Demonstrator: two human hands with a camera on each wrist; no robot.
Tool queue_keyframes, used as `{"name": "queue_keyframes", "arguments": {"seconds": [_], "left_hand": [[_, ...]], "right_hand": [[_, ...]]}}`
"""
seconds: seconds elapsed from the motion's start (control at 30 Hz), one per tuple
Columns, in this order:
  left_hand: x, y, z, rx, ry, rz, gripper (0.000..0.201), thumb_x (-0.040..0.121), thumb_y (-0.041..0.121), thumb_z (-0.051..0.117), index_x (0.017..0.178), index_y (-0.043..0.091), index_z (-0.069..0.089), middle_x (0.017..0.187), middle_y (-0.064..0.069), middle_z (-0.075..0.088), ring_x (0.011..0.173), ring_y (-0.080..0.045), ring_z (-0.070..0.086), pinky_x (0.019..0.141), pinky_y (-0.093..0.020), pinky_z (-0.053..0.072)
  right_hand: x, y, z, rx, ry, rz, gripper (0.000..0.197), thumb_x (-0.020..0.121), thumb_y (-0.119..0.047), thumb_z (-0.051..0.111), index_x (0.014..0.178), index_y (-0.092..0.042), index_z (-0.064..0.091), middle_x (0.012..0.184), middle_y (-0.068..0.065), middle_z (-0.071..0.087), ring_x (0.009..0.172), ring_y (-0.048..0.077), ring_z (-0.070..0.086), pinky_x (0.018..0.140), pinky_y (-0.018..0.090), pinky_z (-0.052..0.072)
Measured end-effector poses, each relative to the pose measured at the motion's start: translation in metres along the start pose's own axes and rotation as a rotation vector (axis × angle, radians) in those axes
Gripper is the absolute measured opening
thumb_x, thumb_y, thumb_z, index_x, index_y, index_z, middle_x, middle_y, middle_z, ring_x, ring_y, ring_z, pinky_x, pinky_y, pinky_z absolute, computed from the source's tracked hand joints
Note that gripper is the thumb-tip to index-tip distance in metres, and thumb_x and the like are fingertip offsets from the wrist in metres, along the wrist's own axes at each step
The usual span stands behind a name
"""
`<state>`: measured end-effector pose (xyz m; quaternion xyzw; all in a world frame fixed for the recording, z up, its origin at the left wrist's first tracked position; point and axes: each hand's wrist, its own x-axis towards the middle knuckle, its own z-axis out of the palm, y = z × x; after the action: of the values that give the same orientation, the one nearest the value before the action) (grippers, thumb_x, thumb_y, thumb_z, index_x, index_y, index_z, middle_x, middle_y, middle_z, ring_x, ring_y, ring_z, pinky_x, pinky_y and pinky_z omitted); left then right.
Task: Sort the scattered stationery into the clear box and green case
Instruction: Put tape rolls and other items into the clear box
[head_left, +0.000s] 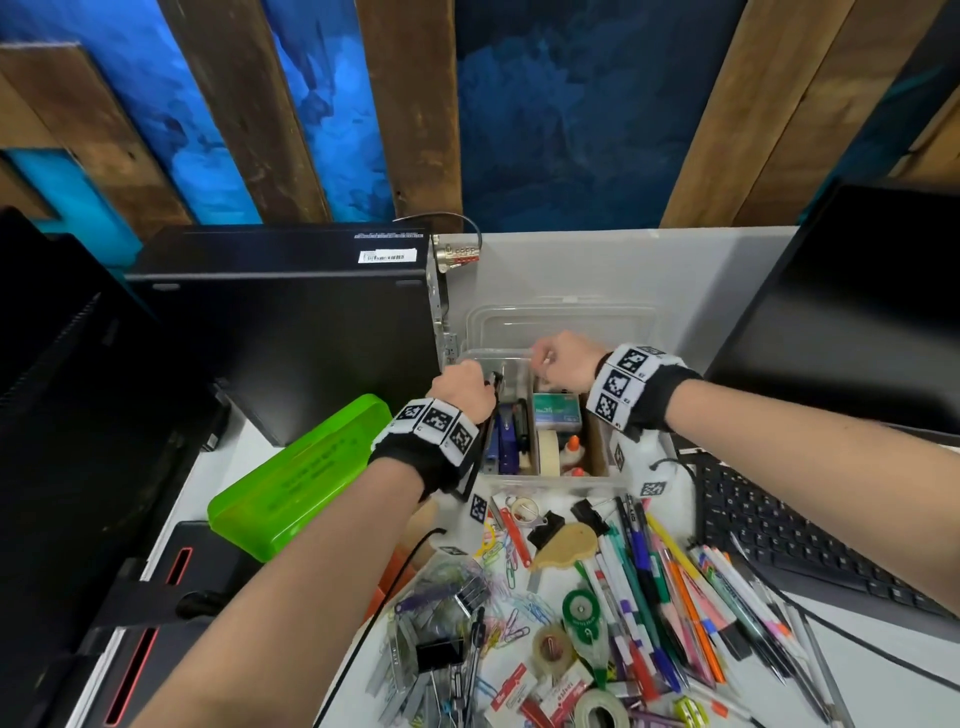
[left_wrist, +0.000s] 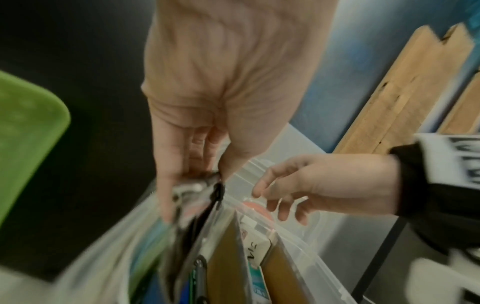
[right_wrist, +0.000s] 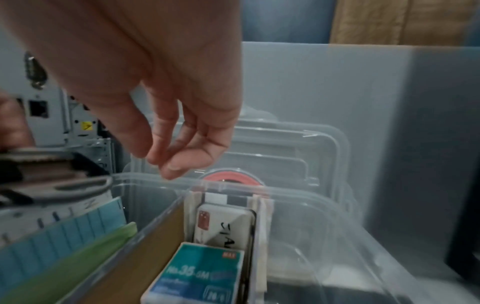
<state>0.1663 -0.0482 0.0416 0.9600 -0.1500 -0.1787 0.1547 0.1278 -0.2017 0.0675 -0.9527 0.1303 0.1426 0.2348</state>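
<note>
1. Grip: pinching the top end of a dark long item (left_wrist: 197, 189) between left hand (head_left: 460, 387) fingers (left_wrist: 166, 174) and thumb, holding it at the left side of the clear box (head_left: 545, 486). Blurring too much to name the tool.
2. Hovering right hand (head_left: 563, 361) over the box's far rim, fingers (right_wrist: 161, 144) hanging loosely curled, grasping nothing.
3. Risking a snag: catching the item's lower end on the cardboard divider (right_wrist: 155, 236) or on things already standing there.
4. Risking a slip: pinching so high up, letting the long body swing.
5. Leaving green case (head_left: 296, 478) closed, left of the box. Leaving pens (head_left: 665, 587) and paper clips (head_left: 506, 566) scattered in front, inviting a forearm sweep.
</note>
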Motion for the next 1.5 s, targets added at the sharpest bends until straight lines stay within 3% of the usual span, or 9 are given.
{"name": "queue_keyframes", "arguments": {"seconds": [0.13,0.23,0.33,0.6,0.8,0.9,1.13,1.3,1.5], "left_hand": [[0.019,0.01,0.014,0.008,-0.038,0.012,0.03,0.095,0.027,0.053,0.108,0.001,0.062,0.113,-0.017,0.064,0.103,-0.034,0.062,0.079,-0.035,0.05],[0.031,0.008,0.023,-0.048,-0.081,0.013,0.027,0.093,0.025,0.056,0.103,0.001,0.062,0.107,-0.018,0.066,0.097,-0.034,0.065,0.08,-0.035,0.053],[0.039,0.007,0.032,-0.087,-0.115,0.022,0.026,0.093,0.022,0.057,0.098,-0.003,0.063,0.097,-0.02,0.069,0.088,-0.034,0.068,0.08,-0.041,0.057],[0.022,0.004,0.035,0.069,-0.001,0.143,0.018,0.09,0.015,0.058,0.102,0.004,0.066,0.099,-0.015,0.068,0.091,-0.032,0.067,0.079,-0.039,0.057],[-0.046,-0.006,0.033,0.078,0.225,0.326,0.019,0.094,0.027,0.046,0.094,0.013,0.057,0.092,-0.007,0.064,0.084,-0.03,0.061,0.068,-0.033,0.045],[-0.078,-0.018,0.042,0.123,0.233,0.458,0.017,0.096,0.029,0.044,0.088,0.015,0.051,0.08,-0.001,0.058,0.072,-0.025,0.057,0.062,-0.029,0.038],[-0.116,-0.052,0.09,0.365,-0.064,0.647,0.018,0.096,0.021,0.039,0.1,0.016,0.057,0.097,-0.003,0.063,0.087,-0.024,0.064,0.067,-0.031,0.047],[-0.122,-0.069,0.117,0.446,-0.243,0.543,0.031,0.093,0.011,0.046,0.123,0.013,0.05,0.119,-0.01,0.053,0.109,-0.029,0.054,0.084,-0.04,0.049],[-0.119,-0.068,0.123,0.433,-0.264,0.467,0.032,0.092,0.019,0.052,0.123,0.014,0.049,0.121,-0.01,0.05,0.109,-0.028,0.053,0.086,-0.04,0.049]], "right_hand": [[-0.012,0.015,0.009,0.119,0.024,-0.045,0.019,0.092,-0.012,0.051,0.076,-0.017,0.061,0.133,0.004,0.055,0.108,0.023,0.057,0.097,0.034,0.045],[-0.021,0.021,0.013,0.155,-0.018,-0.058,0.021,0.095,-0.009,0.047,0.1,0.003,0.064,0.109,0.016,0.065,0.082,0.018,0.059,0.068,0.018,0.047],[-0.025,0.023,0.014,0.2,-0.053,-0.07,0.022,0.097,-0.009,0.045,0.105,0.002,0.063,0.083,-0.003,0.058,0.065,0.001,0.05,0.049,0.006,0.041],[-0.039,0.016,0.032,0.199,-0.021,-0.085,0.02,0.095,-0.011,0.048,0.106,-0.006,0.063,0.071,-0.014,0.044,0.063,-0.001,0.041,0.054,0.012,0.031],[-0.076,0.001,0.051,0.191,-0.071,-0.146,0.01,0.094,-0.013,0.051,0.092,-0.009,0.06,0.079,0.0,0.059,0.063,0.014,0.059,0.048,0.012,0.044],[-0.096,0.002,0.067,0.116,-0.215,-0.182,0.014,0.094,-0.014,0.05,0.081,-0.015,0.054,0.074,0.005,0.064,0.063,0.019,0.066,0.054,0.024,0.052],[-0.122,0.025,0.113,-0.196,-0.29,-0.209,0.021,0.094,-0.015,0.047,0.101,-0.006,0.065,0.099,0.007,0.066,0.091,0.024,0.062,0.08,0.03,0.05],[-0.128,0.039,0.134,-0.267,-0.36,-0.135,0.02,0.091,-0.015,0.047,0.107,-0.013,0.058,0.109,0.008,0.063,0.099,0.028,0.061,0.085,0.037,0.051],[-0.141,0.05,0.16,-0.318,-0.392,-0.011,0.054,0.092,-0.033,0.054,0.136,-0.01,0.034,0.125,0.016,0.051,0.107,0.033,0.057,0.076,0.033,0.045]]}}
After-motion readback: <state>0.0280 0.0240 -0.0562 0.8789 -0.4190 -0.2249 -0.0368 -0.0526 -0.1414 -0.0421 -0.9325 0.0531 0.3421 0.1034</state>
